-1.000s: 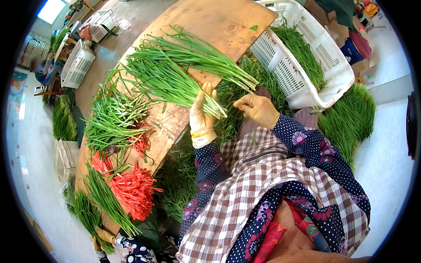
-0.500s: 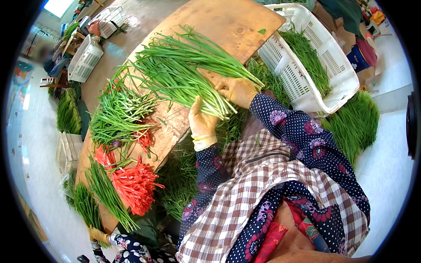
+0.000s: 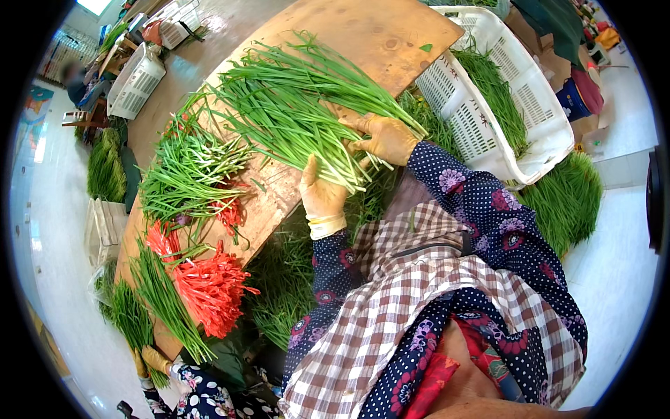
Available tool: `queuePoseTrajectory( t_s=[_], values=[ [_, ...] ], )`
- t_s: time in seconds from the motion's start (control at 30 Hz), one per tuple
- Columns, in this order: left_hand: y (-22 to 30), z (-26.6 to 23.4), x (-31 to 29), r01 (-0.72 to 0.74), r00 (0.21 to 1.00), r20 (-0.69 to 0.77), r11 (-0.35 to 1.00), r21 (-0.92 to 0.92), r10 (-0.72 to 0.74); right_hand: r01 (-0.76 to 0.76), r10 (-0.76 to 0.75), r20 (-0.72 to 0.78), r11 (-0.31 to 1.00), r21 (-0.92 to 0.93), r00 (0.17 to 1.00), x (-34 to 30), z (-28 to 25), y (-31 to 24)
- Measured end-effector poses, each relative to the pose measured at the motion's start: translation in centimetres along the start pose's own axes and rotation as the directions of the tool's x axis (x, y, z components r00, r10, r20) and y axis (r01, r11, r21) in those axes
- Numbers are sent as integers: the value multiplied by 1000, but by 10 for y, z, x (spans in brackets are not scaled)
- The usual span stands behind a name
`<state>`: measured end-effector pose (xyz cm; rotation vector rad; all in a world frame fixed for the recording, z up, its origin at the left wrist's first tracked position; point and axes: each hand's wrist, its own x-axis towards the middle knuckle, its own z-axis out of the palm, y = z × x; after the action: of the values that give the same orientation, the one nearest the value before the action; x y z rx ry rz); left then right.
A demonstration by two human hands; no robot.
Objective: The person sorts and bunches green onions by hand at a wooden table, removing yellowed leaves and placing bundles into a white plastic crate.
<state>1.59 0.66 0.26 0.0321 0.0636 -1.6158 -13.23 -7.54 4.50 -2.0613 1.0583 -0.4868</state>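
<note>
A loose bunch of green garlic chives [image 3: 293, 115] lies across the wooden board, its pale cut ends pointing toward me. My left hand [image 3: 323, 195], in a yellowish glove, cups these ends from the left with the thumb up; its other fingers are hidden behind the stems. On the right side of the same ends, my gloved right hand [image 3: 385, 142] is closed with thumb and fingers on some stems. More chives [image 3: 370, 87] stretch along the far side, their ends passing just beyond my right hand.
The wooden board [image 3: 391, 42] also bears a chive pile [image 3: 199, 171], red ties [image 3: 213, 290] and a chive bundle [image 3: 164, 297]. A white crate [image 3: 551, 150] holding chives stands at right. At lower left, a co-worker's gloved hand [image 3: 155, 359] touches other chives.
My right hand has shifted slightly right, and the stem ends between my hands are more spread out. My left hand stays nearly in place. The co-worker's hands have moved slightly at lower left.
</note>
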Motion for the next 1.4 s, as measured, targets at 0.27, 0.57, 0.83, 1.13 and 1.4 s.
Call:
queuePoseTrajectory(
  t_s=[0.27, 0.57, 0.83, 1.13, 1.4],
  values=[
    [9, -30, 4, -3, 1000, -20, 991, -132, 0, 184, -182, 33, 935, -305, 983, -5, 0, -29],
    [8, -16, 5, -60, 997, -60, 992, -107, 54, 42, -45, 19, 988, 151, 999, -1, -5, -21],
    [7, -8, 4, -112, 963, -243, 993, 32, 117, -280, 70, 422, 841, 462, 904, -28, -57, -43],
    [3, 2, 9, -68, 936, -277, 884, 463, 217, 226, -217, 63, 930, -291, 974, -15, -14, -45],
    [10, -5, 13, -8, 905, -379, 898, 440, 194, 418, -398, 176, 678, -604, 900, -3, 18, -8]
  ],
)
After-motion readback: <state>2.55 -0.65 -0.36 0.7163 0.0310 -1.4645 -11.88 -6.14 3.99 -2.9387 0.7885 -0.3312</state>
